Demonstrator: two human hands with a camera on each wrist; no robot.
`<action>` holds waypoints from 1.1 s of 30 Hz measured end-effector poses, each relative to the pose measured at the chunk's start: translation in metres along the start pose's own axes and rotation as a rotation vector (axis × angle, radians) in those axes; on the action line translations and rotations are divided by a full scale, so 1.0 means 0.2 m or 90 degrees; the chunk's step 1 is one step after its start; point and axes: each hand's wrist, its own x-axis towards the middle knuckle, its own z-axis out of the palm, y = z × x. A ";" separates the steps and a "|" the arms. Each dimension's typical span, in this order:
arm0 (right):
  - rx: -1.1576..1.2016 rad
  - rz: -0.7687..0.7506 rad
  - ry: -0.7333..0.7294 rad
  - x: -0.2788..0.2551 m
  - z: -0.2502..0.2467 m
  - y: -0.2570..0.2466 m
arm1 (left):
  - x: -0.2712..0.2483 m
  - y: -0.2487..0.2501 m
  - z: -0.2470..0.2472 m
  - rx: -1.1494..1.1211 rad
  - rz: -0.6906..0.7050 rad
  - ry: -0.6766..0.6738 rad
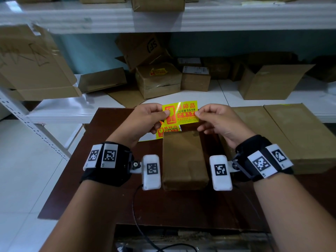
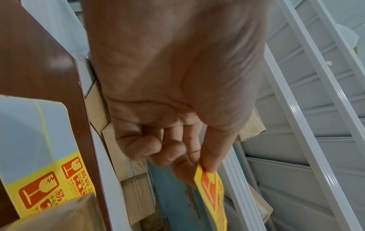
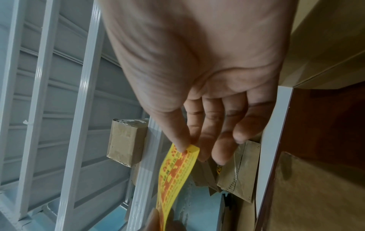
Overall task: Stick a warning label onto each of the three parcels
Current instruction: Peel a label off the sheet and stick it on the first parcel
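Observation:
A yellow and red warning label (image 1: 181, 112) is held up in the air above the far end of a brown parcel (image 1: 183, 159) on the dark wooden table (image 1: 101, 179). My left hand (image 1: 151, 118) pinches the label's left edge (image 2: 209, 176) between thumb and forefinger. My right hand (image 1: 212, 118) pinches its right edge (image 3: 189, 150) the same way. A label sheet (image 1: 161, 132) with more yellow labels lies on the table behind the parcel, partly hidden by my left hand; it shows too in the left wrist view (image 2: 49, 184). Two large flat parcels (image 1: 291, 135) lie to the right.
White shelving (image 1: 109, 19) stands behind the table, with several cardboard boxes on it; one box (image 1: 158, 80) bears a yellow label. A folded carton (image 1: 32, 64) leans at the left. A black cable (image 1: 138, 224) runs off the table's near edge.

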 end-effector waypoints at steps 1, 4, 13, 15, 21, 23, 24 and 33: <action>-0.002 0.001 -0.004 0.00 0.00 0.00 | 0.00 0.00 0.00 0.005 -0.003 0.007; -0.010 0.009 -0.008 0.00 -0.01 0.01 | 0.01 -0.01 -0.01 0.047 -0.015 0.040; -0.080 0.027 0.010 -0.02 -0.03 0.02 | -0.02 -0.01 0.02 0.048 -0.056 0.087; -0.095 0.033 0.015 -0.02 -0.03 0.02 | -0.03 -0.02 0.02 0.048 -0.066 0.092; -0.112 0.078 -0.008 -0.06 -0.02 0.03 | -0.06 -0.05 0.04 0.053 -0.107 0.084; -0.117 0.094 -0.015 -0.07 -0.03 0.03 | -0.07 -0.05 0.04 0.052 -0.125 0.061; -0.122 0.100 -0.017 -0.08 -0.03 0.04 | -0.07 -0.05 0.03 0.056 -0.136 0.045; -0.169 0.126 -0.020 -0.04 -0.02 0.07 | -0.04 -0.07 0.00 0.056 -0.172 0.036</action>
